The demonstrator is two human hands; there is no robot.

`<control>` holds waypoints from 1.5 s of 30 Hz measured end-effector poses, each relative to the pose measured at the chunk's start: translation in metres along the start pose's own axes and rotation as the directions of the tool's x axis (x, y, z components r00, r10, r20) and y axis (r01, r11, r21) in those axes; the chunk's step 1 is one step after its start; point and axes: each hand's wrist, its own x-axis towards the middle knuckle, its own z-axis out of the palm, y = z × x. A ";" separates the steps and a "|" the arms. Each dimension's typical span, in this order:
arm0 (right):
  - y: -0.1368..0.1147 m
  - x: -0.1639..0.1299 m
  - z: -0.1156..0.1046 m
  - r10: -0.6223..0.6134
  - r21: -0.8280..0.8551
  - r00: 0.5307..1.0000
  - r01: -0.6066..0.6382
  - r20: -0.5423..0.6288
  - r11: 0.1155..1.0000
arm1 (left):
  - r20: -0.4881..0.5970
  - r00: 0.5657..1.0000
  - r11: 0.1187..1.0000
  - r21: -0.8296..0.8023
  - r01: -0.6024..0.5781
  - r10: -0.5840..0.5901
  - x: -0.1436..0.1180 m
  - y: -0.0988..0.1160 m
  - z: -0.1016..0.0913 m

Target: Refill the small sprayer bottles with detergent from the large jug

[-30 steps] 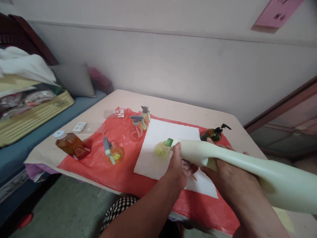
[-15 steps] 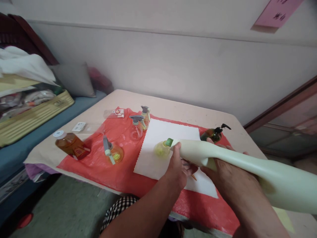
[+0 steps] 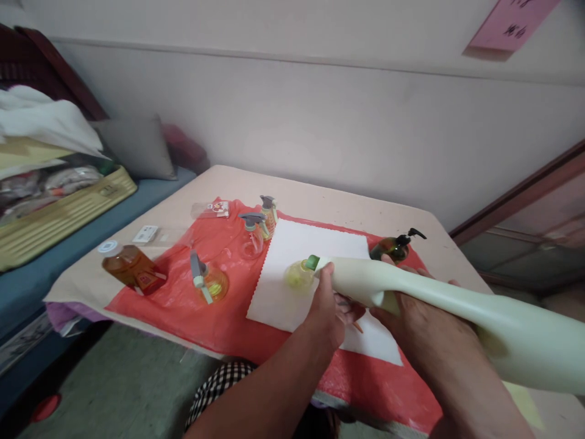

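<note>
A long, smooth, pale-green plastic appliance point(image 3: 439, 292) with a slim handle section reaches in from the right edge; its exact kind does not show. My left hand point(image 3: 331, 308) is closed around its narrow end, thumb on the side, fingers underneath. Farther back, my right hand point(image 3: 406, 305) grips it from below at the slim section, with fingertips showing beyond it. In front of the narrow end, a round clear bottle point(image 3: 298, 277) with yellowish content and a green piece point(image 3: 312, 262) at its neck lies over a white sheet point(image 3: 292, 241). Whether they touch, I cannot tell.
A red plastic cover point(image 3: 237, 329) lies under the sheet. Left are a bottle of amber liquid point(image 3: 132, 268) and a spray bottle point(image 3: 212, 281); two more spray bottles point(image 3: 251, 241) stand behind. A dark pump bottle point(image 3: 390, 248) is at right. A wall point(image 3: 292, 122) closes the back.
</note>
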 end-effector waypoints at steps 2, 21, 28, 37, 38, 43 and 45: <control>0.000 0.000 0.001 -0.028 -0.036 1.000 0.028 -0.003 0.999 | 0.000 1.000 1.000 0.000 0.000 0.000 0.000 0.000 0.000; 0.003 -0.002 -0.001 -0.096 -0.121 0.993 0.103 0.065 0.987 | 0.012 1.000 1.000 -0.004 0.001 -0.001 0.001 0.000 -0.001; -0.003 0.000 -0.004 -0.045 -0.109 0.999 0.045 0.000 0.993 | 0.005 1.000 1.000 -0.001 0.000 0.000 0.002 0.001 -0.001; -0.005 0.002 -0.004 -0.006 -0.061 1.000 0.007 0.009 0.998 | 0.006 1.000 1.000 0.002 0.004 -0.004 0.001 0.001 -0.001; -0.005 0.002 -0.004 -0.001 -0.065 1.000 0.002 0.018 0.998 | 0.005 1.000 1.000 0.001 0.005 -0.005 0.001 0.001 -0.001; -0.005 0.001 0.000 0.010 -0.076 0.998 -0.005 0.064 0.997 | -0.007 1.000 1.000 -0.011 0.012 -0.012 0.001 0.002 0.000; -0.005 0.001 0.002 0.020 -0.063 0.998 -0.017 0.059 0.998 | -0.003 1.000 1.000 -0.026 0.013 -0.013 0.000 0.002 0.000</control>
